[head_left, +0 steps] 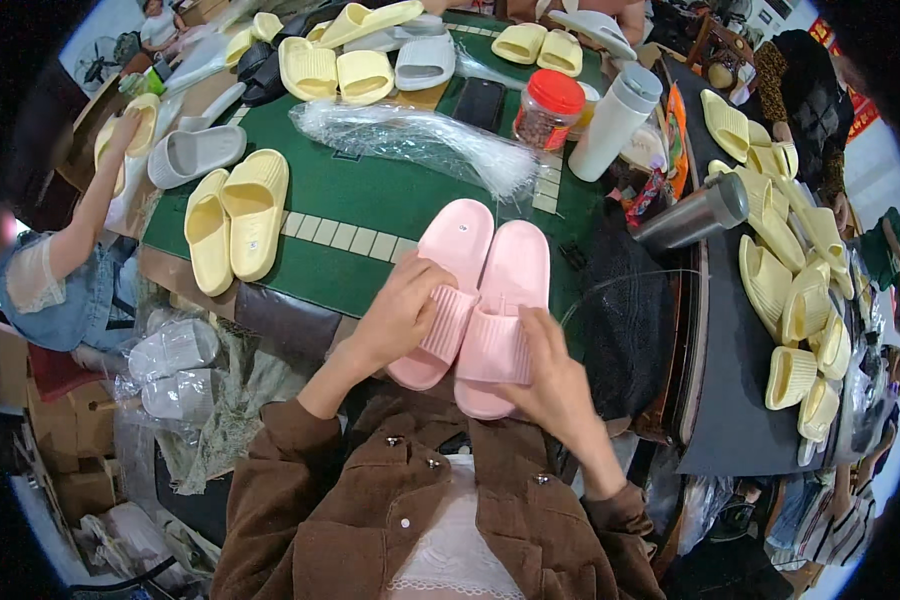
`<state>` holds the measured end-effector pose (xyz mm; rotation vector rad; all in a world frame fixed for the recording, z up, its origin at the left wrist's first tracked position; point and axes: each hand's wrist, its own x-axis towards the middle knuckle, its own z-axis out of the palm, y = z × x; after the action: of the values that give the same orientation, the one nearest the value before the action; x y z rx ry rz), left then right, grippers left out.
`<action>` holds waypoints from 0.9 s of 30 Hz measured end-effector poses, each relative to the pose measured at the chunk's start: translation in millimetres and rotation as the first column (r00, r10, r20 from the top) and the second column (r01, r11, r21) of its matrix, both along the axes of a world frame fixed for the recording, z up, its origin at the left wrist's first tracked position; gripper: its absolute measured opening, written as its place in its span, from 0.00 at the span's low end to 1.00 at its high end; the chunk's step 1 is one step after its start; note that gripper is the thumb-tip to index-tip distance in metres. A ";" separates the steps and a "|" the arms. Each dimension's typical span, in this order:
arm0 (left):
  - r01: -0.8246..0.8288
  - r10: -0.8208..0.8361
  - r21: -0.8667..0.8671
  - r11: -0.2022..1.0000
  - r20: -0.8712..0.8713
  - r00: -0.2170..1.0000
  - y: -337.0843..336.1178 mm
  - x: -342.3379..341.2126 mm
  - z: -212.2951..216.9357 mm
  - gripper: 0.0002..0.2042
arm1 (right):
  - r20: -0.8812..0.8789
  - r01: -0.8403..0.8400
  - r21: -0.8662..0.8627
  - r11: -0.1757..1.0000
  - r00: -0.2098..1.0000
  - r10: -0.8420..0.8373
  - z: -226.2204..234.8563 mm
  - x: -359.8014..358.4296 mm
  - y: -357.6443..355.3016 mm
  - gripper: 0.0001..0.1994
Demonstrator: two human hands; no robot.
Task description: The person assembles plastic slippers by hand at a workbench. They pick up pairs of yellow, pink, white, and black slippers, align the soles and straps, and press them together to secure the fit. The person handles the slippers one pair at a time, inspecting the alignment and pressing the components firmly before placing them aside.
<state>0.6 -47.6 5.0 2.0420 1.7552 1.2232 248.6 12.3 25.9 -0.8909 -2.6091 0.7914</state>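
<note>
Two pink slide slippers lie side by side at the near edge of the green table, toes toward me. My left hand is closed over the ribbed strap of the left pink slipper. On the right pink slipper, my right hand grips the strap's outer side, thumb low near the toe end. A thin clear strip seems to stand out between the two straps, too fine to make out. Left of them, a pair of pale yellow slippers rests on the table.
A bundle of clear plastic ties crosses the green table. Behind it are a black phone, a red-lidded jar and a white bottle. A steel tumbler leans at right, beside piled yellow slippers. At left, another person's hand touches yellow slippers.
</note>
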 end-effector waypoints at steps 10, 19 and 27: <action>-0.027 0.020 -0.033 0.999 -0.186 0.982 -8.1 8.2 15.2 0.14 | -0.208 -0.062 -0.369 0.927 0.978 -0.018 14.0 5.3 -0.2 0.35; 0.041 -0.119 -0.197 0.979 -0.404 0.907 -4.9 38.3 20.8 0.22 | -0.509 0.029 -0.340 0.940 0.835 -0.210 18.7 11.7 13.7 0.16; 0.237 -0.273 -0.135 0.962 -0.427 0.862 -10.5 25.6 51.5 0.16 | -0.362 0.012 -0.072 0.997 0.932 -0.037 27.2 -10.5 42.0 0.15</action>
<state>26.2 -58.0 56.5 2.5518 1.5841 0.6326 238.1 54.4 53.1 -0.7130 -2.2554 0.9444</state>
